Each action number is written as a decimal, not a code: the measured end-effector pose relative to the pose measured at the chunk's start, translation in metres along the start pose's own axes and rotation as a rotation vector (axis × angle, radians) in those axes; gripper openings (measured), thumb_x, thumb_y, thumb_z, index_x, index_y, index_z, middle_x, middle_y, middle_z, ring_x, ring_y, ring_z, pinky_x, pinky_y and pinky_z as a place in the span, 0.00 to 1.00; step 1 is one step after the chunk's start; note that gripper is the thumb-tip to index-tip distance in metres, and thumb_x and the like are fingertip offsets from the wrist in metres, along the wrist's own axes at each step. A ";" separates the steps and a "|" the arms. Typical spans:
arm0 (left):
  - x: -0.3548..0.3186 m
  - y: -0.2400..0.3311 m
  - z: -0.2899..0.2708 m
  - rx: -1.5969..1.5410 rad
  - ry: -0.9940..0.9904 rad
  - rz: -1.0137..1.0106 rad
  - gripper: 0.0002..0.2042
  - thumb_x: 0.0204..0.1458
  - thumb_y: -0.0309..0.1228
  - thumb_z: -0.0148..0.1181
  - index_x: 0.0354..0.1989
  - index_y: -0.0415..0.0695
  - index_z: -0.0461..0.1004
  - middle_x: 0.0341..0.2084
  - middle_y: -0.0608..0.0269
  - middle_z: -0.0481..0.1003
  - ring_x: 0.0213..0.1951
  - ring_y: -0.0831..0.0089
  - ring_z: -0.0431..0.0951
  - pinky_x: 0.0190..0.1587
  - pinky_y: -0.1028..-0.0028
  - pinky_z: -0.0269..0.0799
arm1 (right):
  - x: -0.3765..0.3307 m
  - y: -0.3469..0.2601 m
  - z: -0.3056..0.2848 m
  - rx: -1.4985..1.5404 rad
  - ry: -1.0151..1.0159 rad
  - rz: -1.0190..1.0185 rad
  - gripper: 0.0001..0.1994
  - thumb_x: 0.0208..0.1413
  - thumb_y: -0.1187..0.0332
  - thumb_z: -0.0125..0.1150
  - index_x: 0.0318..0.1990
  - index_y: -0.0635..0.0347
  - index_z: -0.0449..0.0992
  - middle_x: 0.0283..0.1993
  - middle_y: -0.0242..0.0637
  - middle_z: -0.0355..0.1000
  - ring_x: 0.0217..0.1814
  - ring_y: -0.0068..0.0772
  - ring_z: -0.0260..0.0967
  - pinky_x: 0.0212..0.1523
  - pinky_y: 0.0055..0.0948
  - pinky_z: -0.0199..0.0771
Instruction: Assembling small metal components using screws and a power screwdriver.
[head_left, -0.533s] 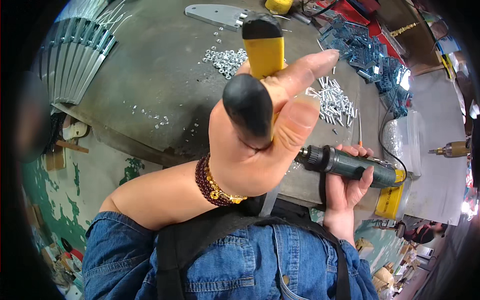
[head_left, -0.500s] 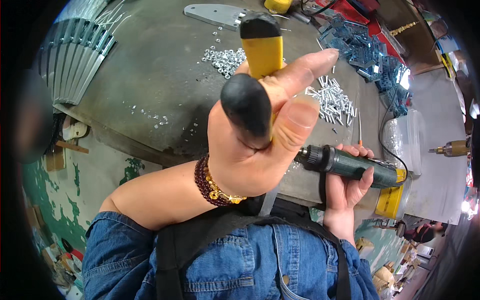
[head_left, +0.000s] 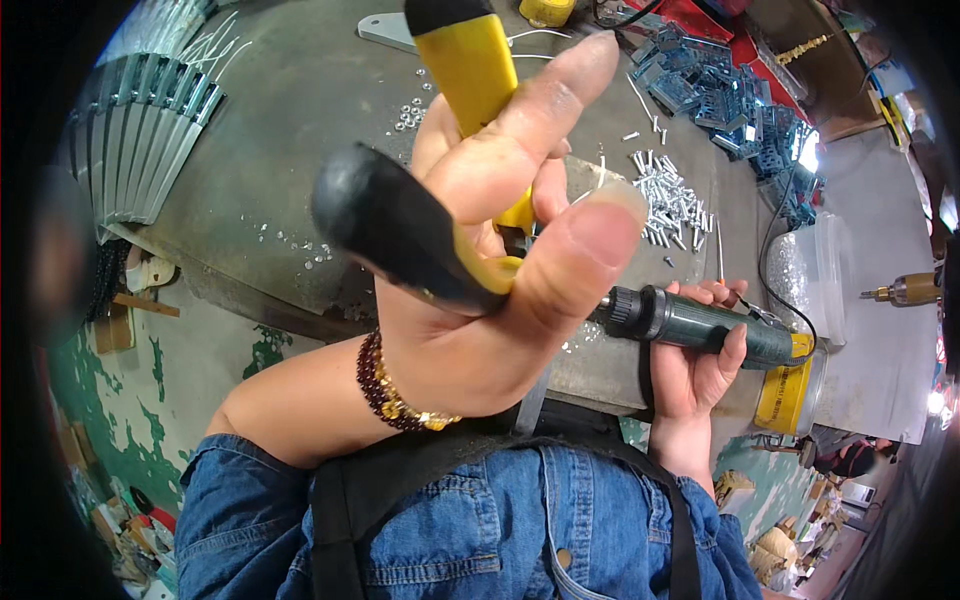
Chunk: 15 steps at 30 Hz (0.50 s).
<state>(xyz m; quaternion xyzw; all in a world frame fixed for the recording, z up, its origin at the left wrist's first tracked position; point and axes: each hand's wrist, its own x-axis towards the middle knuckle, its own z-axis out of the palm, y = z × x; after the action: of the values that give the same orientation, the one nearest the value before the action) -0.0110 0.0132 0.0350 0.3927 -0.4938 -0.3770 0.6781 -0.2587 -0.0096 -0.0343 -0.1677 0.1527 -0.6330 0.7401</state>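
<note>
Ylw/blk-handled tool (head_left: 468, 75) nr ctr, L hand (head_left: 545, 285) gripping, open bench (head_left: 300, 120) at 10 o'clock; splayed handle ends twd 10 & 12. Green driver (head_left: 705, 325) at 4, R hand (head_left: 688, 380) grasping, nr bench edge; axis approx 9–3, chuck twd 9.

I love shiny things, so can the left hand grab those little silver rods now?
Probably not easily: the left hand is holding a yellow-and-black-handled tool, so it looks busy. The silver rods lie loose on the table, mostly uncovered.

head-worn left fisheye | faces down | left hand (head_left: 530, 305) nearest
</note>
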 end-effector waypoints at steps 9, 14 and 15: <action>-0.001 -0.011 0.002 0.180 -0.172 0.100 0.31 0.59 0.46 0.54 0.64 0.38 0.58 0.33 0.74 0.60 0.30 0.86 0.61 0.33 0.83 0.59 | 0.002 0.004 0.005 -0.024 0.009 -0.025 0.27 0.41 0.71 0.74 0.51 0.45 0.72 0.43 0.26 0.66 0.50 0.29 0.63 0.69 0.45 0.51; 0.006 -0.022 -0.009 -0.126 0.044 0.147 0.38 0.56 0.51 0.54 0.63 0.29 0.54 0.40 0.68 0.60 0.36 0.81 0.63 0.39 0.77 0.65 | 0.003 0.004 0.007 -0.039 0.026 -0.005 0.28 0.41 0.70 0.74 0.53 0.44 0.71 0.43 0.26 0.66 0.50 0.28 0.63 0.68 0.45 0.53; 0.009 -0.023 -0.012 -0.107 0.087 0.196 0.39 0.56 0.52 0.54 0.63 0.28 0.55 0.41 0.67 0.60 0.38 0.80 0.64 0.41 0.76 0.66 | 0.003 0.004 0.006 -0.054 0.027 -0.013 0.29 0.41 0.70 0.74 0.53 0.44 0.71 0.43 0.26 0.65 0.50 0.28 0.63 0.68 0.45 0.52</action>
<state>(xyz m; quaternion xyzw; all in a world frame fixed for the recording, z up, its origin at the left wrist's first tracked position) 0.0000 -0.0023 0.0152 0.3219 -0.4790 -0.3173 0.7525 -0.2521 -0.0113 -0.0308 -0.1802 0.1787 -0.6358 0.7290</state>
